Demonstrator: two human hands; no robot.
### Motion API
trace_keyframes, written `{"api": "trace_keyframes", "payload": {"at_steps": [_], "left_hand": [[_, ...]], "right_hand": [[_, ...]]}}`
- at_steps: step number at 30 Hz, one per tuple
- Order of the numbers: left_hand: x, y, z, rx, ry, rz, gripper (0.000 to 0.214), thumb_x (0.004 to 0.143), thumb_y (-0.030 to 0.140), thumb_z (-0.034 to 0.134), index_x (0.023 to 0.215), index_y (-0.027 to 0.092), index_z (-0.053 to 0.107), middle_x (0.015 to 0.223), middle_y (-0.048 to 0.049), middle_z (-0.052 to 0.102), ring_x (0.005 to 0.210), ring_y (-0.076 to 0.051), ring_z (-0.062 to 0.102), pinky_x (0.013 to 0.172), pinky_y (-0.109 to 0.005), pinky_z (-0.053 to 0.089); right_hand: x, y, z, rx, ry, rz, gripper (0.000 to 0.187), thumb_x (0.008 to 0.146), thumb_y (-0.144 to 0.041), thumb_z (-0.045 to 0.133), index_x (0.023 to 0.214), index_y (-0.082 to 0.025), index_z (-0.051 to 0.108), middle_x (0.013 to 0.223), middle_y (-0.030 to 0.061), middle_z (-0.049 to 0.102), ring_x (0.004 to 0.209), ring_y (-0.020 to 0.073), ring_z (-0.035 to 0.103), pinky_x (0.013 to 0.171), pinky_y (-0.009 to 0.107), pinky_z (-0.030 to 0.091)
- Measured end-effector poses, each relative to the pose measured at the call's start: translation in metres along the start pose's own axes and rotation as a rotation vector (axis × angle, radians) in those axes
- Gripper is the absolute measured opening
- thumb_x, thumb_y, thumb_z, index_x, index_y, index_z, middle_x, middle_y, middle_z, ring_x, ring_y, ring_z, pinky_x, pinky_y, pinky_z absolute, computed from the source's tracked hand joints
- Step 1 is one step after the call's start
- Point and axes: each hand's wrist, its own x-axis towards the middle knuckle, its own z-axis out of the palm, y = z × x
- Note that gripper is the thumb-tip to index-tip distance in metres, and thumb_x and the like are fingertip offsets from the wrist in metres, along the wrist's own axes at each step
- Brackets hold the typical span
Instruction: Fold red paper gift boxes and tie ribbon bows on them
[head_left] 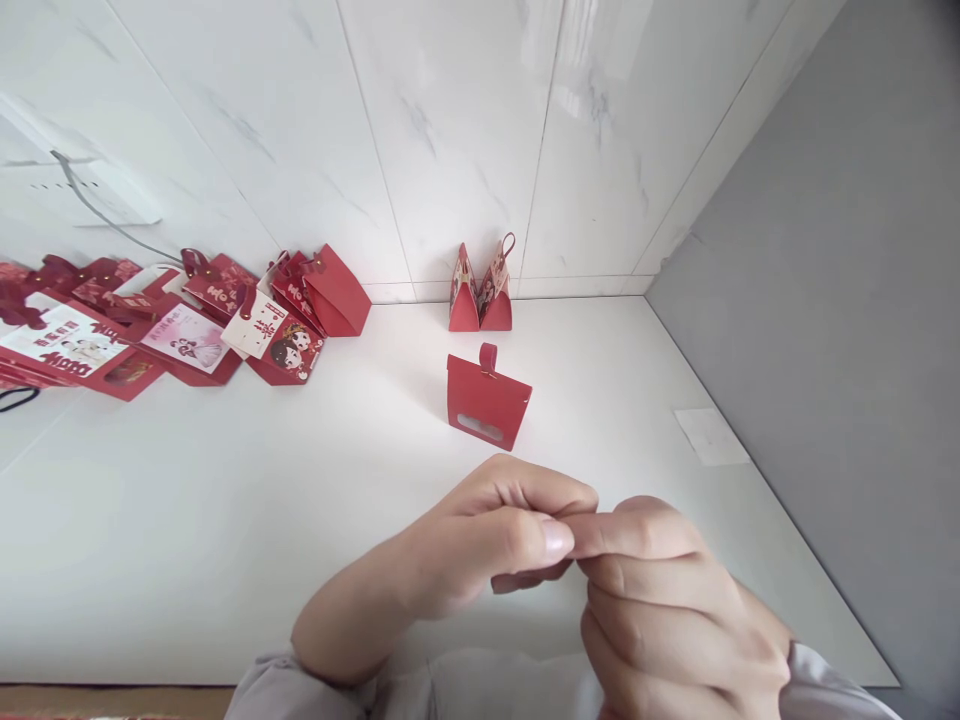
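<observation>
My left hand (510, 530) is closed, its thumb and fingers pinched together around the tip of a finger of my right hand. The fingers of my right hand (667, 600) are curled in, and its fingertip meets my left thumb. Anything small between the two hands is hidden from me. Just beyond them a red paper gift box (487, 395) stands on the white tabletop (360, 520), apart from both hands. It has a red ribbon loop on top and a cloud-shaped window low on its side.
Two small red gift boxes (480, 295) stand side by side against the marbled tile wall (450, 130). Several printed red gift boxes (277, 330) crowd the left. A white slip (711, 437) lies near the right edge, beside a grey surface (840, 330). A cable (112, 215) hangs upper left.
</observation>
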Motion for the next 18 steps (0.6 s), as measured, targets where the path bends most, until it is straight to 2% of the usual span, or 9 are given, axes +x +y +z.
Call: {"api": "trace_keyframes", "payload": {"at_steps": [3, 5, 8, 11, 14, 16, 18], "left_hand": [[0.000, -0.003, 0.001, 0.001, 0.012, 0.028, 0.029, 0.083, 0.023, 0.050, 0.060, 0.017, 0.033, 0.051, 0.0050, 0.030, 0.048, -0.006, 0.023, 0.047, -0.027, 0.015], [-0.002, -0.006, 0.005, 0.031, 0.053, 0.064, 0.031, 0.084, 0.025, 0.051, 0.061, 0.017, 0.032, 0.052, 0.0052, 0.028, 0.049, -0.006, 0.020, 0.048, -0.028, 0.014], [-0.004, -0.007, 0.010, 0.094, 0.113, 0.099, 0.031, 0.086, 0.025, 0.048, 0.061, 0.017, 0.030, 0.054, 0.0044, 0.028, 0.051, -0.007, 0.021, 0.050, -0.029, 0.014], [-0.004, -0.003, 0.011, 0.145, 0.097, 0.093, 0.028, 0.086, 0.023, 0.045, 0.062, 0.017, 0.032, 0.056, 0.0034, 0.029, 0.053, -0.008, 0.024, 0.051, -0.030, 0.017], [-0.003, 0.000, 0.009, 0.230, 0.022, 0.066, 0.027, 0.086, 0.021, 0.044, 0.063, 0.017, 0.031, 0.059, 0.0029, 0.029, 0.055, -0.008, 0.026, 0.052, -0.029, 0.020], [-0.002, 0.000, 0.010, 0.287, 0.064, 0.087, 0.027, 0.085, 0.020, 0.044, 0.063, 0.018, 0.028, 0.060, 0.0033, 0.025, 0.055, -0.008, 0.023, 0.052, -0.029, 0.019], [-0.003, -0.002, 0.011, 0.337, 0.162, 0.129, 0.029, 0.084, 0.021, 0.045, 0.063, 0.019, 0.025, 0.060, 0.0039, 0.020, 0.055, -0.008, 0.018, 0.051, -0.029, 0.016]], "right_hand": [[0.004, 0.000, 0.003, 0.045, 0.192, -0.081, 0.054, 0.092, -0.021, 0.053, 0.044, -0.022, 0.029, 0.050, -0.0038, 0.025, 0.047, 0.0121, 0.030, 0.078, 0.036, 0.057], [0.009, -0.004, 0.007, 0.057, 0.242, -0.027, 0.055, 0.094, -0.017, 0.048, 0.043, -0.022, 0.027, 0.050, -0.0037, 0.025, 0.046, 0.0113, 0.029, 0.075, 0.035, 0.057], [0.017, -0.015, 0.011, 0.090, 0.324, 0.137, 0.059, 0.097, -0.013, 0.038, 0.041, -0.020, 0.021, 0.049, -0.0033, 0.020, 0.045, 0.0095, 0.025, 0.066, 0.031, 0.056], [0.024, -0.020, 0.009, 0.138, 0.354, 0.254, 0.062, 0.098, -0.009, 0.034, 0.039, -0.018, 0.016, 0.049, -0.0027, 0.017, 0.044, 0.0076, 0.024, 0.058, 0.026, 0.054], [0.028, -0.018, 0.006, 0.186, 0.363, 0.210, 0.065, 0.098, -0.011, 0.036, 0.038, -0.018, 0.013, 0.048, -0.0026, 0.018, 0.042, 0.0074, 0.022, 0.052, 0.025, 0.051], [0.029, -0.015, 0.007, 0.209, 0.363, 0.159, 0.066, 0.098, -0.013, 0.037, 0.037, -0.019, 0.012, 0.048, -0.0027, 0.018, 0.042, 0.0082, 0.018, 0.051, 0.025, 0.050], [0.029, -0.011, 0.008, 0.220, 0.366, 0.143, 0.066, 0.098, -0.014, 0.037, 0.037, -0.019, 0.012, 0.048, -0.0030, 0.017, 0.043, 0.0091, 0.016, 0.051, 0.026, 0.049]]}}
